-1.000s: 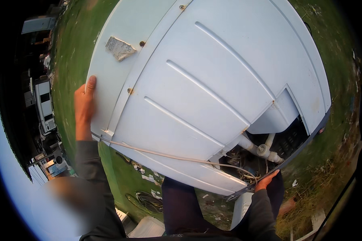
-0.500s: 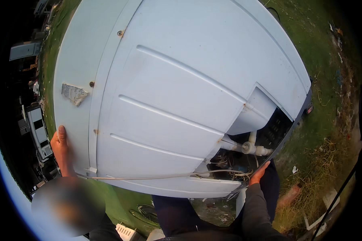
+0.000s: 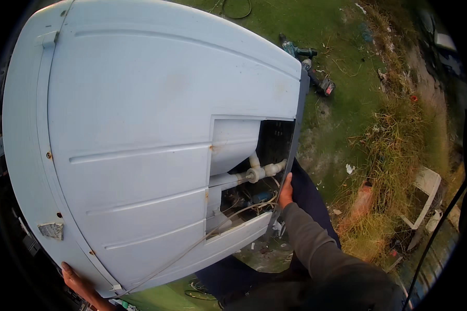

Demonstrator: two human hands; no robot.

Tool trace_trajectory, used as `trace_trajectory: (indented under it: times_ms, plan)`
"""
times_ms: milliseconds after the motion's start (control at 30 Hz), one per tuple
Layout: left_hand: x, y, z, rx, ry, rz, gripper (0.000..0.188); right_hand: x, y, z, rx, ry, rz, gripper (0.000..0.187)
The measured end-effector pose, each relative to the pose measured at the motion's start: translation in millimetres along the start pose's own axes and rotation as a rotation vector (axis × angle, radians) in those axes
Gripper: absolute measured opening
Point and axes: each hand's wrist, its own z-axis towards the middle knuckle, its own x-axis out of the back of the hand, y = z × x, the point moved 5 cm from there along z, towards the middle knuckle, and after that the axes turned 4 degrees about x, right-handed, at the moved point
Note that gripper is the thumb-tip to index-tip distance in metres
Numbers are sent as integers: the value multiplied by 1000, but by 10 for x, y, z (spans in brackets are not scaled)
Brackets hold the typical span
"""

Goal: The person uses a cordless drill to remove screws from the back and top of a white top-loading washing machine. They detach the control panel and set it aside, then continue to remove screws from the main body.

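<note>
A large white washing machine (image 3: 135, 103) lies tilted across the view in front of me. An opening in its panel shows a white plastic drain valve and pipe (image 3: 256, 174), wires and a dark interior. My left hand (image 3: 78, 284) grips the machine's edge at the lower left, its thumb on top and the other fingers hidden. On the right, my right hand (image 3: 286, 192) is wrapped around the dark base rim (image 3: 294, 140) beside the opening. A pale power cord (image 3: 174, 262) runs from the opening across the panel towards my left hand.
Cordless power tools (image 3: 297, 51) lie on the green ground beyond the base. Dry grass (image 3: 381, 171), a white frame (image 3: 425, 194) and a reddish cylinder (image 3: 359, 203) are to the right. A coiled hose (image 3: 237, 9) lies at the far side, and my legs (image 3: 316, 205) are beneath the machine.
The washing machine has shifted left in view and turned somewhat, with both hands still on its edges. The power tools beyond its base have come into clearer sight.
</note>
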Motion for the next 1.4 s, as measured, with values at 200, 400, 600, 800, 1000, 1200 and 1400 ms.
trace_trajectory:
  times_ms: [200, 400, 600, 800, 1000, 1200, 1400]
  plan:
    - [63, 698, -717, -71, 137, 90, 57, 42, -1468, -384, 80, 189, -723, 70]
    - [252, 1226, -1103, -139, 178, 58, 53, -1667, -4264, -987, 736, -245, -299, 48]
    - [431, 1236, -1484, -119, 199, 136, 55, -3188, -6448, -3116, 1182, -720, -293, 51]
    - [449, 1408, -2102, -150, 249, 207, 54, -3419, -7097, -3801, 1269, -864, -440, 87]
    - [563, 1351, -3060, -53, 210, -128, 57, -2986, -6935, -3434, 1103, -912, -538, 87]
    - [790, 514, -4376, 487, 663, -360, 64, -2170, -7038, -2999, 866, -955, -621, 84]
    - [55, 446, -5029, 883, 291, -1307, 70, -1643, -7043, -2867, 756, -1034, -486, 81]
